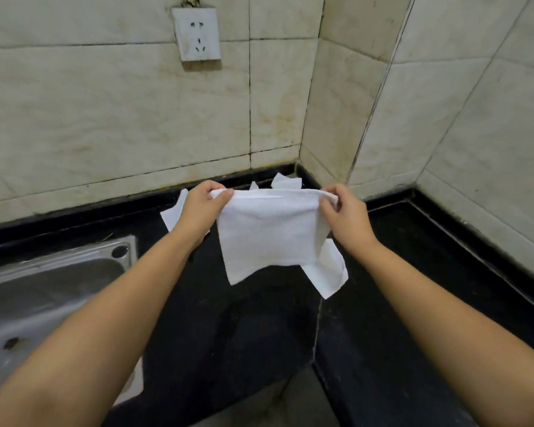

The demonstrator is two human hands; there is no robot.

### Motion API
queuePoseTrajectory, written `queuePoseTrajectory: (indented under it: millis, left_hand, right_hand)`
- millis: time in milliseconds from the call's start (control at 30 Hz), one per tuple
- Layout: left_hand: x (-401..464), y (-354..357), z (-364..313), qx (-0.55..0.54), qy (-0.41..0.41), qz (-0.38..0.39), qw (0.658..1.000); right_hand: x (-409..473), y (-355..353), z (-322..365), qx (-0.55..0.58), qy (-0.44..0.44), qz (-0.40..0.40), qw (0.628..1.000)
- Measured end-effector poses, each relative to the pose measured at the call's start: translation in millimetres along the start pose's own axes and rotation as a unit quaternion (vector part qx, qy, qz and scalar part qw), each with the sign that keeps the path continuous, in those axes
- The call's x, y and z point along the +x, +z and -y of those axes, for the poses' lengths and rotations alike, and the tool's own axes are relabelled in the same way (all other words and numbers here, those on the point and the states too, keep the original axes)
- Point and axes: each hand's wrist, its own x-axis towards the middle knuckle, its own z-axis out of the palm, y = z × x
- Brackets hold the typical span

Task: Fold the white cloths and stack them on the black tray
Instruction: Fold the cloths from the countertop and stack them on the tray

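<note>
Two hands hold one white cloth (269, 235) up over the black counter (259, 328): the left hand (202, 208) and right hand (346, 217) each pinch a top corner, so folding is under way. Next, I judge, bring the corners together (other cloths (330, 272) wait behind). No tray shows, and no writing is readable.

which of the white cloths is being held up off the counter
The cloth stretched between the left hand and right hand, pinched at its top corners. The other cloths lie behind it.
</note>
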Motion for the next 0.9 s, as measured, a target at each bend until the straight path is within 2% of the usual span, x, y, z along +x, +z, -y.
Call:
queuePoseTrajectory:
  millis: [67, 133, 233, 367, 533, 633, 767, 833, 900]
  left_hand:
    - [-15, -8, 2, -0.018, -0.006, -0.008, 1.0]
    - [-32, -15, 16, -0.033, -0.031, 0.007, 0.999]
    - [-66, -23, 53, -0.018, -0.09, 0.076, 0.993]
    - [-133, -14, 107, 0.029, -0.164, 0.172, 0.971]
    - [-178, 4, 152, 0.101, -0.22, 0.216, 0.946]
    - [-167, 10, 155, 0.117, -0.205, 0.189, 0.953]
    - [-127, 22, 151, 0.167, -0.157, 0.13, 0.965]
    - [-109, 27, 155, 0.236, -0.118, 0.12, 0.957]
    - [-99, 31, 166, 0.328, -0.071, 0.126, 0.934]
  right_hand:
    - [-10, -4, 0, 0.041, -0.001, 0.013, 0.999]
    - [-26, -4, -10, 0.054, 0.008, 0.059, 0.997]
    - [-59, -3, -31, 0.075, 0.034, 0.141, 0.986]
    - [-114, -1, -78, 0.034, 0.109, 0.272, 0.956]
    - [-155, 6, -119, -0.017, 0.179, 0.364, 0.914]
    - [-145, 17, -125, -0.021, 0.195, 0.334, 0.922]
    - [-112, 42, -125, -0.07, 0.207, 0.225, 0.95]
    - [-97, 57, -123, -0.113, 0.205, 0.188, 0.954]
    - [-88, 73, -124, -0.192, 0.191, 0.175, 0.946]
